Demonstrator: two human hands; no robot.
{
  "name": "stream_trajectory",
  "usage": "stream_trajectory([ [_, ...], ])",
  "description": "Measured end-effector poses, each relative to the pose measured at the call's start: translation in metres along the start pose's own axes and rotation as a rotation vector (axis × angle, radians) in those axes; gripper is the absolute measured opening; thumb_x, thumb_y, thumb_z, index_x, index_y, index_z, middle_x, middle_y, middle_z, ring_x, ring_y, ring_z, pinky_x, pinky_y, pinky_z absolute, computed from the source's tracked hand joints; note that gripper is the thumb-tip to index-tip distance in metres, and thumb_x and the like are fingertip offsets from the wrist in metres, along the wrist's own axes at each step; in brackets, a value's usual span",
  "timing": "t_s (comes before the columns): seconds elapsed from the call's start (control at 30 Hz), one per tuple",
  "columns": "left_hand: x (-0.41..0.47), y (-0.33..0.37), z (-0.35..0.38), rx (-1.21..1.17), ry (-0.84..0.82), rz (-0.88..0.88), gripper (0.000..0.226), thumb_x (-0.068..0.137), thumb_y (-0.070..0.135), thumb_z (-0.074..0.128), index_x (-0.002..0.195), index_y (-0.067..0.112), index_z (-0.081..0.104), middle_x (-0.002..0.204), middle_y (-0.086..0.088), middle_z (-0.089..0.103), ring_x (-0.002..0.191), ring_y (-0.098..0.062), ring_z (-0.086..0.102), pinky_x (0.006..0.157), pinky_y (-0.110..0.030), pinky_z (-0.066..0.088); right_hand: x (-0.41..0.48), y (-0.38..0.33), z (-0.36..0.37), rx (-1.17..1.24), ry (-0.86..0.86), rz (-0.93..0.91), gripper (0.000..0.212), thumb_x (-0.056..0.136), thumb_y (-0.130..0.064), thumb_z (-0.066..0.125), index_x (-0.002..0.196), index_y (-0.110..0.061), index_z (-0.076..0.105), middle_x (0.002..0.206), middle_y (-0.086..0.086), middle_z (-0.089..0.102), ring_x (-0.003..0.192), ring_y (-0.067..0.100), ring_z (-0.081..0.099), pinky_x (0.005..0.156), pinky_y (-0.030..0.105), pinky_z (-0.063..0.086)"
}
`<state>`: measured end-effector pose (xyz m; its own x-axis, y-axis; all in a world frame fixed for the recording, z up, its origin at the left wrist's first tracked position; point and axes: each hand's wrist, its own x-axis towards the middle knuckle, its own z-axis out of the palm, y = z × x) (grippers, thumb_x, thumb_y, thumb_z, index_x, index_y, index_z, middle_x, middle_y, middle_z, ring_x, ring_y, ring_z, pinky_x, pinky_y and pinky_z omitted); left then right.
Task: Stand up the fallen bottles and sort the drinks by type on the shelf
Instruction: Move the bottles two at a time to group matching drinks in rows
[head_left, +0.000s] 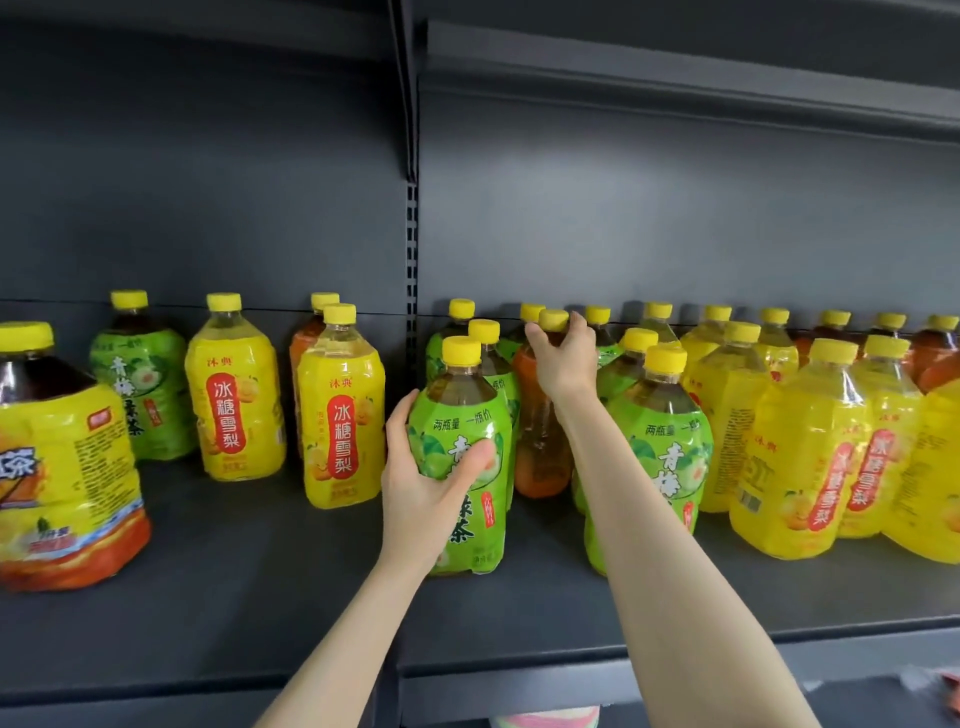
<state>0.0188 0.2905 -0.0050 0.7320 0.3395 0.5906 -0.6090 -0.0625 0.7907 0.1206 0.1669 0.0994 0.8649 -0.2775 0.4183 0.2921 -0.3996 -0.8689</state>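
The left hand (423, 467) grips a green tea bottle (467, 410) round its middle, thumb laid across the front of the label and fingers curled behind its 9 o'clock side. That bottle stands upright on the shelf (260, 571), just below the middle of the view, at the front of a short file of green-labelled bottles running back toward 12 o'clock. The right hand (563, 358) reaches further in, at 1 o'clock from the left one. It holds the top of an orange-labelled bottle (540, 452), fingers curled round the neck and the yellow cap (553, 318). This bottle is upright too, squeezed between the green file at its 9 o'clock and a second green bottle (657, 447) at its 3 o'clock, which the right forearm partly covers.

Out toward 3 o'clock stands a crowd of yellow pear drink bottles (810, 457), packed close, with darker tea bottles (935, 353) behind them along the back panel (623, 208). Toward 9 o'clock the bottles are spread looser. There is a yellow bottle (340, 426) with an orange one (304, 343) tucked behind it, another yellow bottle (234, 405), and a lone green bottle (143, 395) further back. At the far edge, nearest the camera, is a big dark tea bottle (57, 467) with a yellow and orange label. Every bottle in view stands on its base
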Motion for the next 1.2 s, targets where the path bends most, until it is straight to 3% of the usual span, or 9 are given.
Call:
stream_trajectory([
  [0.17,0.000,-0.003,0.001,-0.008,0.005,0.003,0.073,0.071,0.032,0.077,0.131,0.038,0.036,0.120,0.016,0.057,0.108,-0.002,0.059,0.084,-0.019,0.052,-0.007,0.001,-0.005,0.014,0.093,-0.049,0.048,0.093,-0.027,0.062,0.132,-0.003,0.048,0.123,0.014,0.060,0.115,0.032,0.055,0.097,0.039,0.042],
  [0.3,0.001,-0.005,0.004,-0.005,0.010,-0.004,0.075,0.068,0.042,0.078,0.131,0.041,0.036,0.121,0.016,0.057,0.109,-0.003,0.059,0.086,-0.024,0.053,-0.020,-0.003,-0.012,0.017,0.135,-0.114,0.046,0.092,-0.028,0.064,0.129,-0.004,0.050,0.113,0.012,0.066,0.105,0.029,0.061,0.092,0.037,0.046],
  [0.43,0.001,-0.006,0.006,0.008,0.017,-0.007,0.073,0.074,0.048,0.074,0.134,0.039,0.034,0.124,0.015,0.056,0.111,-0.001,0.058,0.087,-0.023,0.052,-0.032,-0.013,-0.024,0.037,0.195,-0.241,0.037,0.089,-0.032,0.066,0.114,-0.006,0.058,0.098,0.008,0.068,0.095,0.030,0.062,0.089,0.046,0.048],
  [0.53,0.002,-0.005,0.007,-0.001,0.024,-0.018,0.065,0.080,0.044,0.061,0.137,0.033,0.033,0.121,0.016,0.054,0.107,0.003,0.057,0.084,-0.018,0.052,-0.041,-0.023,-0.035,0.023,0.207,-0.291,0.043,0.088,-0.038,0.066,0.117,-0.006,0.060,0.098,0.007,0.070,0.096,0.029,0.063,0.088,0.048,0.048],
  [0.67,0.002,-0.003,0.007,0.009,0.041,-0.048,0.052,0.091,0.042,0.048,0.140,0.033,0.031,0.120,0.016,0.053,0.105,0.006,0.057,0.084,-0.020,0.052,-0.061,-0.030,-0.047,0.031,0.173,-0.344,0.045,0.088,-0.040,0.065,0.117,-0.006,0.061,0.095,0.006,0.071,0.093,0.027,0.064,0.087,0.045,0.049],
  [0.73,0.002,-0.003,0.006,0.012,0.028,-0.067,0.043,0.097,0.037,0.040,0.139,0.038,0.030,0.119,0.020,0.052,0.109,0.002,0.056,0.091,-0.029,0.050,-0.073,-0.030,-0.054,0.040,0.159,-0.362,0.045,0.088,-0.041,0.065,0.115,-0.006,0.062,0.094,0.004,0.071,0.092,0.024,0.064,0.086,0.044,0.050],
  [0.87,0.002,0.000,0.006,0.065,-0.036,-0.077,0.046,0.098,0.041,0.035,0.143,0.037,0.025,0.138,0.004,0.047,0.124,-0.010,0.049,0.104,-0.039,0.042,-0.093,-0.027,-0.077,0.113,0.129,-0.347,0.045,0.087,-0.040,0.066,0.115,-0.005,0.063,0.089,-0.001,0.070,0.086,0.016,0.064,0.083,0.038,0.053],
  [1.07,-0.002,0.005,0.007,0.125,-0.076,-0.082,0.061,0.092,0.056,0.032,0.147,0.034,0.018,0.149,0.002,0.036,0.133,-0.012,0.039,0.109,-0.033,0.035,-0.117,-0.020,-0.097,0.298,0.012,-0.300,0.044,0.086,-0.035,0.069,0.118,-0.006,0.064,0.093,0.002,0.072,0.090,0.018,0.068,0.082,0.039,0.057],
  [1.2,-0.006,0.024,0.007,0.133,-0.133,-0.200,0.058,0.097,0.050,0.019,0.150,0.029,0.008,0.157,0.007,0.017,0.140,-0.006,0.019,0.109,-0.023,0.018,-0.128,-0.022,-0.102,0.379,-0.071,-0.318,0.025,0.088,-0.024,0.069,0.109,-0.011,0.066,0.087,-0.005,0.072,0.084,0.012,0.070,0.074,0.027,0.058],
])
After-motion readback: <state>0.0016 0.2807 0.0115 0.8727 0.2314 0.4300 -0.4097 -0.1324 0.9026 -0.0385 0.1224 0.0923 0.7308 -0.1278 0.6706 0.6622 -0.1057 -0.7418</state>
